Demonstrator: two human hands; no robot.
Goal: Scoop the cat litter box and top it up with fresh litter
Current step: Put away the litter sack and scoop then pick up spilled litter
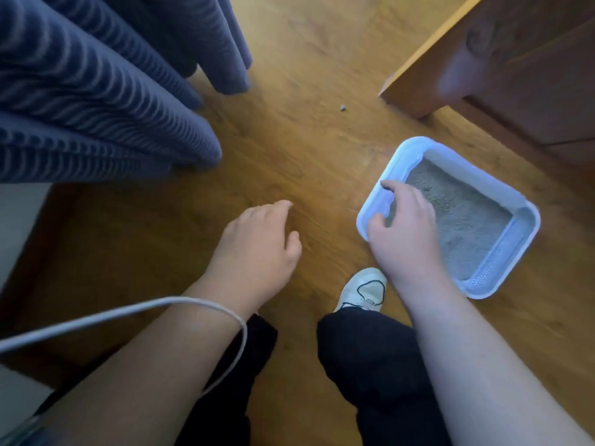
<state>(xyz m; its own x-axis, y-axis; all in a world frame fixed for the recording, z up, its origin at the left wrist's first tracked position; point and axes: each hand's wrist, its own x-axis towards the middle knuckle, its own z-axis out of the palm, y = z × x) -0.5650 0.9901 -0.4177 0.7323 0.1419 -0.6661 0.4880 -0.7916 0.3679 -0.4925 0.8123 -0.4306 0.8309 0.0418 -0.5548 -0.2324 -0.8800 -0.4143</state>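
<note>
The litter box sits on the wooden floor just in front of a wooden cabinet. The right hand curls over the rim at one short end, probably to steady or drag it. The left hand hovers relaxed and empty, likely for balance. The box lies diagonally, with its perforated lip at the far end from the grip. Grey litter fills it.

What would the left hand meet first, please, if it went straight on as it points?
The left hand points over bare wooden floor; only a small grey crumb lies roughly in line, though depth is unclear.
</note>
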